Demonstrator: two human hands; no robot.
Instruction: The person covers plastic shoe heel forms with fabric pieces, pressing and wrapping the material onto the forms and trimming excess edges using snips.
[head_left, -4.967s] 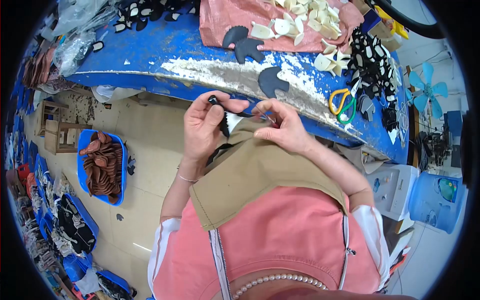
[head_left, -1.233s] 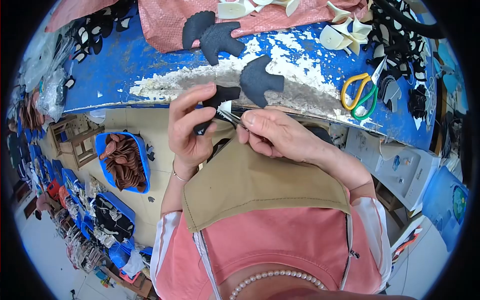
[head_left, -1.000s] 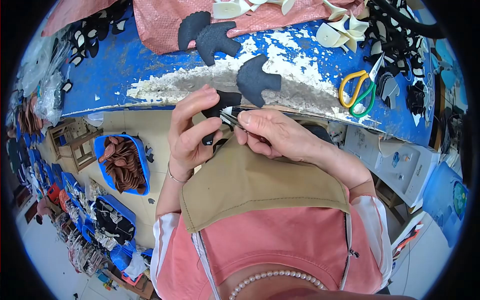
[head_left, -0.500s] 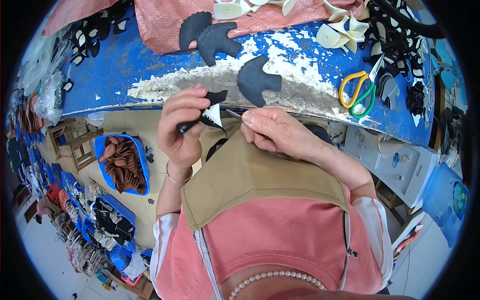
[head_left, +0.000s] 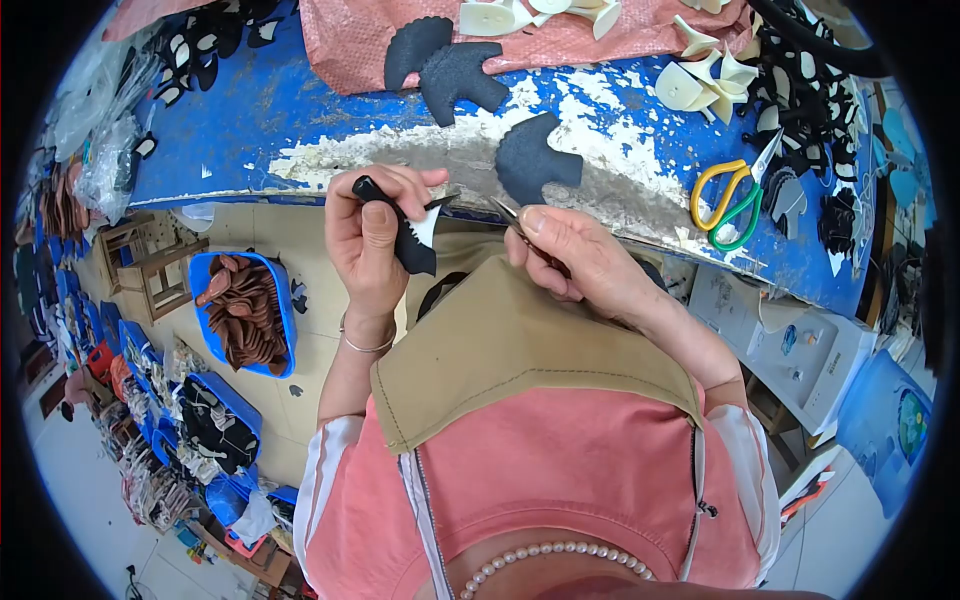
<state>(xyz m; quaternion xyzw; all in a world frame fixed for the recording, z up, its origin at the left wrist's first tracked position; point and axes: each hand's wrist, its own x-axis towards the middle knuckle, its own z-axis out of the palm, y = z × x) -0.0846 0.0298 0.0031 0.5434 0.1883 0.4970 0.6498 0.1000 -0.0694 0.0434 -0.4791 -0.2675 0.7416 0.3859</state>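
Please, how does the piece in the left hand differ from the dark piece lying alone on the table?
The held piece shows a white part; the lone dark piece shows none.
The held piece is raised in the left hand; the lone dark piece lies on the blue table.
Both have dark surfaces.

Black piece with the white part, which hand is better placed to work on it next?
Probably your right hand: it holds a pointed tool near the black piece, which your left hand grips.
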